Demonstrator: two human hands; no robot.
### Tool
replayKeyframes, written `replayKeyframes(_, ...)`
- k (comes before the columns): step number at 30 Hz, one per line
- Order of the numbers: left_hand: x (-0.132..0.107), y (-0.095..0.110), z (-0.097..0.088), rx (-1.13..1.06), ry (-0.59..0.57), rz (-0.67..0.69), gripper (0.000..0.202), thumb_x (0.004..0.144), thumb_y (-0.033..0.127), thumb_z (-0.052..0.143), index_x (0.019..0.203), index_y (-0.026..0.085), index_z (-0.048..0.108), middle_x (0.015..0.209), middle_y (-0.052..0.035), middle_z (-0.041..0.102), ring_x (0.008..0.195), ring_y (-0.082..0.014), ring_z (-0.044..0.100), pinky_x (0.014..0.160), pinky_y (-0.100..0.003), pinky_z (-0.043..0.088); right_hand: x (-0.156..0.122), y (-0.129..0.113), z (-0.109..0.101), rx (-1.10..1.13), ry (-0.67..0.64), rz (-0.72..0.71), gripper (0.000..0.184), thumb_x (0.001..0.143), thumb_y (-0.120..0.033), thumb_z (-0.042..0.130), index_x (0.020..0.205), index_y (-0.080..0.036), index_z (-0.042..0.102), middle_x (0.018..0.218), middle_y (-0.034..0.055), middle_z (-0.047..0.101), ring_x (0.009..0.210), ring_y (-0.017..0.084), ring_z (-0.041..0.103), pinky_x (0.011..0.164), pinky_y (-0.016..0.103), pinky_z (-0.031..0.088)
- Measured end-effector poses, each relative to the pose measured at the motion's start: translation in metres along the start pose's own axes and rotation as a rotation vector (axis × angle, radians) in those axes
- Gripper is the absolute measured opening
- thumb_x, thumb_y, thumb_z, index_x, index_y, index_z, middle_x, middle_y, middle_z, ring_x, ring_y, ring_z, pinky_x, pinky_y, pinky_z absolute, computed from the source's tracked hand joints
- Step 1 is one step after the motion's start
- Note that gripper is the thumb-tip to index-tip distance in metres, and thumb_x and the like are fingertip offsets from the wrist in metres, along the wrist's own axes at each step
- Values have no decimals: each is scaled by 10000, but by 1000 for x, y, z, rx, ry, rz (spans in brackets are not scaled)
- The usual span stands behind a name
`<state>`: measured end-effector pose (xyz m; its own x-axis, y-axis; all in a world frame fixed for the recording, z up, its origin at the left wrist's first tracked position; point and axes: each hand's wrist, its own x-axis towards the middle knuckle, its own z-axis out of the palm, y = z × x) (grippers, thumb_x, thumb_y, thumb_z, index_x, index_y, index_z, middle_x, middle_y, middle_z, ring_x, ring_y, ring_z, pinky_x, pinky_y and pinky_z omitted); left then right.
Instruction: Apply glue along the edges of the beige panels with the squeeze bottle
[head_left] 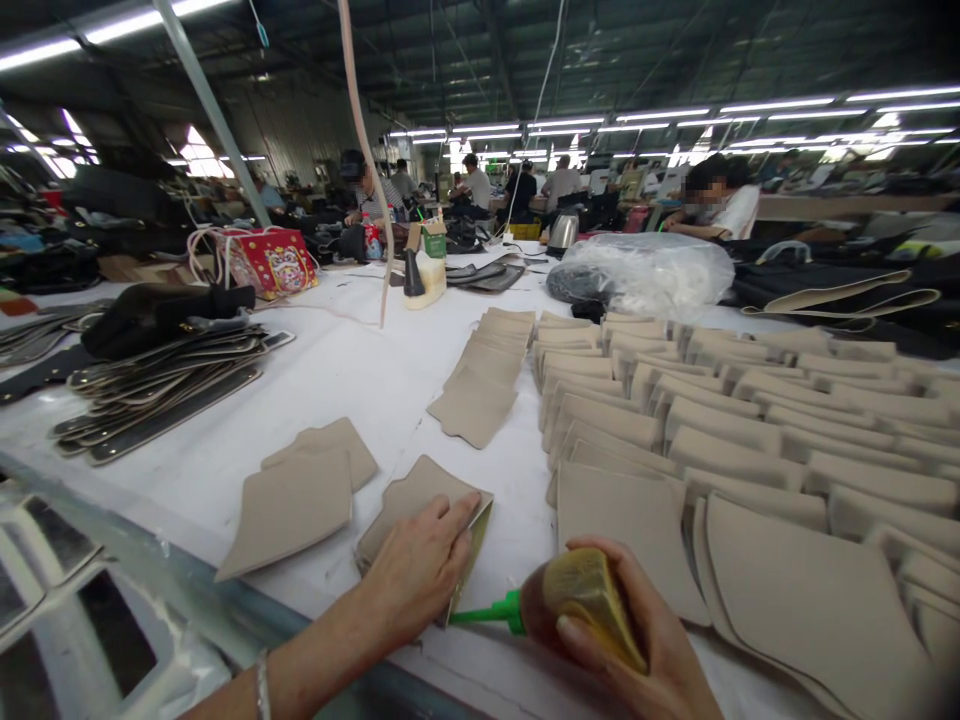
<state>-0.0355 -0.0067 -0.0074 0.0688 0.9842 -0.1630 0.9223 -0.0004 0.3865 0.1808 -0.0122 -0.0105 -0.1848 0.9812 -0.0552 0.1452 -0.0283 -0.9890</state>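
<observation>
My left hand (420,565) rests on a small stack of beige shaped panels (424,487), its fingers stretched across the top towards the right edge. A yellowish strip shows along that edge. In my right hand (652,640) is a squeeze bottle (577,605) of amber liquid, tilted on its side. Its green nozzle (484,612) points left, with the tip at the near right corner of the stack. Two more beige panels (292,508) lie overlapping to the left of my left hand.
Overlapping rows of beige panels (735,455) cover the table's right side. A fanned row of panels (480,385) lies ahead. Black straps (169,385) are piled at left. A red gift bag (274,262), a plastic bag (652,270) and a kettle (562,235) stand farther back. Several people sit beyond.
</observation>
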Motion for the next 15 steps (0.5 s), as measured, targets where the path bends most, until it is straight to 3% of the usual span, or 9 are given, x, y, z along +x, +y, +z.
replayKeyframes(4, 0, -2, 2, -19, 10, -5, 465, 926, 273, 270, 1369, 270, 411, 1048, -50, 602, 889, -212, 617, 813, -331, 441, 3, -2, -3, 113, 39, 54, 462, 676, -458, 724, 1042, -233, 554, 799, -17, 663, 744, 194, 615, 692, 250, 451)
replayKeyframes(11, -3, -7, -3, -165, 37, 20, 448, 929, 325, 287, 1306, 213, 500, 1151, -62, 605, 1041, -195, 569, 941, -293, 395, 11, -17, -25, 657, 91, 301, 386, 646, -380, 794, 960, -179, 695, 978, 101, 719, 903, 277, 664, 801, 351, 528)
replayKeyframes(13, -6, -15, -9, -150, 115, -10, 446, 932, 354, 288, 1286, 204, 514, 1152, -67, 597, 1031, -190, 568, 926, -283, 402, 14, -18, -36, 802, 124, 367, 377, 613, -359, 820, 929, -177, 726, 1001, 113, 723, 901, 293, 674, 799, 385, 550)
replayKeyframes(15, -8, -25, -15, -51, 242, -125, 456, 921, 369, 314, 1305, 192, 484, 1161, -85, 576, 1018, -206, 567, 907, -305, 409, 17, -18, -44, 909, 154, 393, 381, 584, -316, 845, 925, -181, 740, 1028, 106, 721, 915, 292, 677, 801, 381, 561)
